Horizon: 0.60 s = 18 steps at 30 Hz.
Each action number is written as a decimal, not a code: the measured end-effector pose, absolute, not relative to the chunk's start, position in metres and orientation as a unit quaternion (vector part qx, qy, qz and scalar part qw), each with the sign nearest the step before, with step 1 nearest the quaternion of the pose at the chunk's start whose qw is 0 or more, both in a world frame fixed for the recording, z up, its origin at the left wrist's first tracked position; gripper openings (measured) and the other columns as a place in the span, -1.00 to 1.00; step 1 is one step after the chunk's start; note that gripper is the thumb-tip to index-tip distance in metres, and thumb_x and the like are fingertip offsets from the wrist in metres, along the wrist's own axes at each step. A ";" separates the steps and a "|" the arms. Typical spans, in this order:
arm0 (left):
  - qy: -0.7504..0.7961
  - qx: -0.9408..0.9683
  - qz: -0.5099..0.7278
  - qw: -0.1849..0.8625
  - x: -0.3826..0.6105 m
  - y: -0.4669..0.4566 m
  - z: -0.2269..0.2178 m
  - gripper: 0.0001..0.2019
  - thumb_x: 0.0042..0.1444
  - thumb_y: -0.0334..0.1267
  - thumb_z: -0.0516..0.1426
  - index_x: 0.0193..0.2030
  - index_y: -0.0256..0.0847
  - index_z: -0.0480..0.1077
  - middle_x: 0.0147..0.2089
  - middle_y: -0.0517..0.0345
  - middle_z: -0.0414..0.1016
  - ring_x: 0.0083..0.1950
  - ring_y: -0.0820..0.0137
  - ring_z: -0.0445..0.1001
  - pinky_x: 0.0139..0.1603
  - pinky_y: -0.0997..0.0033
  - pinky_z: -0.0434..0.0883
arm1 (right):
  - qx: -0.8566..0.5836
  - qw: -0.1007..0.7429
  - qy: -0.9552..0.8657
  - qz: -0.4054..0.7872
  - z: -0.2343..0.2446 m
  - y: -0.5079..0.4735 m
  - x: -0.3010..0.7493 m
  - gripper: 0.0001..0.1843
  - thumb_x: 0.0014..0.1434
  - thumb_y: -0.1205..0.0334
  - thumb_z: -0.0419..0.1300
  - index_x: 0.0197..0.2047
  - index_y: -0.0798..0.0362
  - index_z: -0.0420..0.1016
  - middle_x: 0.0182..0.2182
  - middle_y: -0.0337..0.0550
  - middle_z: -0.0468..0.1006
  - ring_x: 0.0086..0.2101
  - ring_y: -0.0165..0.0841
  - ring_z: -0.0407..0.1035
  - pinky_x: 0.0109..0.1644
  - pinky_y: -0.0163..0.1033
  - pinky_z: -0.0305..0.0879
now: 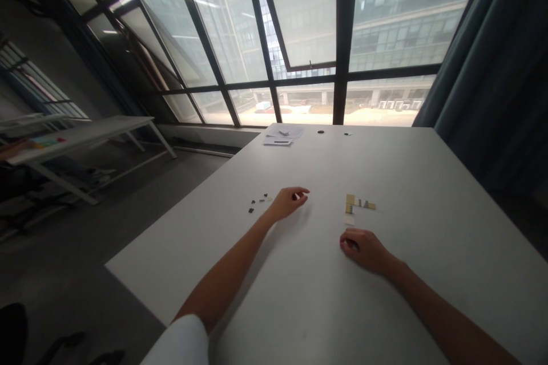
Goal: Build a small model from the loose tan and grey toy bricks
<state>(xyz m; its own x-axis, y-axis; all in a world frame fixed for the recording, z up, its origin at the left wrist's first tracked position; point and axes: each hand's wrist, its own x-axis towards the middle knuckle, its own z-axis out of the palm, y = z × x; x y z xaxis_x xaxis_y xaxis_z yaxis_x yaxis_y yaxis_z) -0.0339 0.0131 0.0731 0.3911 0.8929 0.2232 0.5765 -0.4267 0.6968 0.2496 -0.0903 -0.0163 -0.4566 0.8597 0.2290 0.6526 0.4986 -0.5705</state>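
My left hand (291, 203) hovers over the middle of the white table (295, 285), its fingers loosely bent and apart, with nothing visible between them. Left of it lie several small dark pieces (251, 210) and a pale one. My right hand (363, 246) is low over the table, fingers curled in; whatever they might hold is hidden. Just beyond it sits a flat arrangement of small yellowish and grey pieces (350, 201), with a row running off to the right. A pale square piece (349, 219) lies between this arrangement and my right hand.
Papers (278, 136) with a dark strip lie at the table's far left corner. A round dark hole (321, 132) and a small dark item (346, 134) are along the far edge. Windows stand behind, a curtain (483, 80) at right. Another table (98, 134) is at left, with a person's arm.
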 end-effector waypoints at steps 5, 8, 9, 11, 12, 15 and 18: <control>0.579 0.757 0.268 0.140 -0.124 0.029 0.074 -0.64 0.14 -0.04 0.15 -0.06 -0.19 0.61 -0.23 0.11 0.62 -0.35 0.39 0.44 -0.24 0.42 0.36 | -0.456 0.254 -0.828 0.206 -0.018 -0.089 0.248 -0.84 0.22 0.25 0.12 -0.33 0.01 0.52 -0.47 -0.25 0.48 -0.43 -0.41 0.33 -0.28 -0.31 0.16; 0.646 0.724 0.227 0.081 -0.172 0.027 0.065 -0.65 0.13 -0.04 0.15 -0.06 -0.16 0.61 -0.21 0.12 0.64 -0.27 0.33 0.49 -0.16 0.39 0.38 | -0.456 0.258 -0.827 0.203 -0.019 -0.089 0.248 -0.84 0.21 0.25 0.13 -0.34 0.01 0.53 -0.47 -0.25 0.48 -0.44 -0.41 0.33 -0.28 -0.31 0.16; 0.660 0.717 0.213 0.066 -0.184 0.025 0.062 -0.66 0.13 -0.04 0.16 -0.07 -0.15 0.61 -0.19 0.13 0.64 -0.23 0.31 0.51 -0.13 0.39 0.39 | -0.456 0.259 -0.827 0.202 -0.019 -0.089 0.248 -0.84 0.21 0.25 0.13 -0.34 0.01 0.52 -0.48 -0.25 0.48 -0.44 -0.41 0.32 -0.28 -0.31 0.16; 0.683 0.705 0.183 0.051 -0.200 0.018 0.052 -0.68 0.13 -0.05 0.17 -0.08 -0.13 0.61 -0.16 0.13 0.64 -0.17 0.29 0.53 -0.09 0.39 0.39 | -0.456 0.260 -0.828 0.199 -0.018 -0.089 0.248 -0.84 0.21 0.25 0.12 -0.34 0.01 0.52 -0.48 -0.25 0.47 -0.44 -0.41 0.31 -0.29 -0.31 0.16; 0.695 0.696 0.172 0.046 -0.205 0.014 0.047 -0.68 0.13 -0.04 0.17 -0.08 -0.12 0.61 -0.15 0.12 0.64 -0.15 0.28 0.54 -0.08 0.39 0.39 | -0.455 0.260 -0.828 0.199 -0.018 -0.089 0.248 -0.84 0.21 0.25 0.12 -0.34 0.01 0.52 -0.48 -0.24 0.47 -0.44 -0.41 0.31 -0.29 -0.31 0.16; 0.725 0.670 0.153 0.039 -0.211 0.005 0.033 -0.65 0.12 0.00 0.20 -0.06 -0.13 0.60 -0.13 0.07 0.63 -0.12 0.25 0.55 -0.11 0.38 0.39 | -0.454 0.262 -0.828 0.200 -0.017 -0.090 0.248 -0.83 0.21 0.24 0.11 -0.34 0.02 0.52 -0.48 -0.23 0.49 -0.45 -0.42 0.31 -0.30 -0.31 0.16; 0.745 0.650 0.148 0.040 -0.209 0.001 0.022 -0.61 0.11 0.05 0.20 -0.05 -0.15 0.59 -0.09 0.03 0.63 -0.10 0.22 0.54 -0.15 0.37 0.37 | -0.457 0.259 -0.827 0.202 -0.016 -0.091 0.248 -0.82 0.21 0.24 0.11 -0.35 0.02 0.53 -0.47 -0.23 0.49 -0.45 -0.42 0.31 -0.30 -0.32 0.15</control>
<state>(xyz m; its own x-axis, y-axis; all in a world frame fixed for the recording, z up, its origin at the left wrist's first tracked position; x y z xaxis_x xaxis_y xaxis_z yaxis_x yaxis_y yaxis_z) -0.2089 0.0011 0.0224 -0.1524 0.9795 0.1320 0.9558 0.1121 0.2719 0.2480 -0.0908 -0.0165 -0.4477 0.8601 0.2444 0.6508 0.5009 -0.5706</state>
